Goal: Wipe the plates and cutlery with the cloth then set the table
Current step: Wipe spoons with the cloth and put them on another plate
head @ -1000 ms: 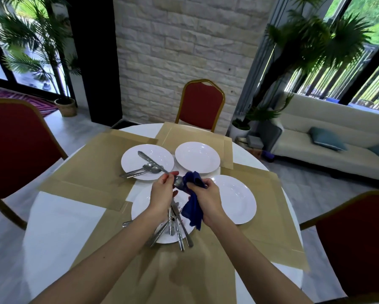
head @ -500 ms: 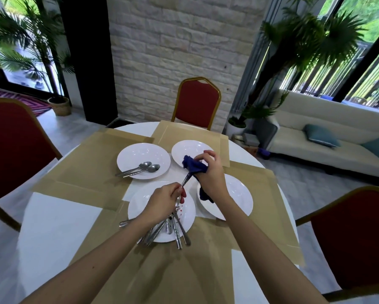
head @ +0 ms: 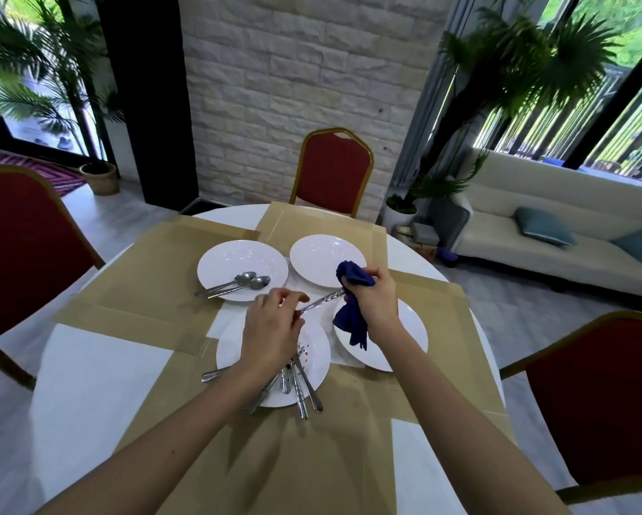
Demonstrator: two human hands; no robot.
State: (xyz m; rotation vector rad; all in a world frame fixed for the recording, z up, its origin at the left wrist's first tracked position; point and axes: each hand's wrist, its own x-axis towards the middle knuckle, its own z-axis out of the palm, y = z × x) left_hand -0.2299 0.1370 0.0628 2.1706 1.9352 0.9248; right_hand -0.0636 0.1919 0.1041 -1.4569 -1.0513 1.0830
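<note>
Four white plates sit on a round table with tan placemats. My left hand (head: pixel 274 328) pinches one end of a metal cutlery piece (head: pixel 321 302). My right hand (head: pixel 375 302) grips the blue cloth (head: pixel 351 321) wrapped round its other end, above the right plate (head: pixel 404 340). The near plate (head: pixel 312 366) holds several cutlery pieces (head: pixel 299 388) and small red specks. Two spoons (head: pixel 237 284) lie on the far left plate (head: pixel 222 265). The far plate (head: pixel 319 254) is bare.
Red chairs stand at the far side (head: pixel 334 172), left (head: pixel 18 247) and right (head: pixel 601 395) of the table (head: pixel 85 373). A pale sofa (head: pixel 557 232) and potted plants (head: pixel 404 210) are beyond, by the windows.
The cutlery piece has swung round: my right hand and cloth moved from its near end out to the right, and my left hand shifted left, holding the other end.
</note>
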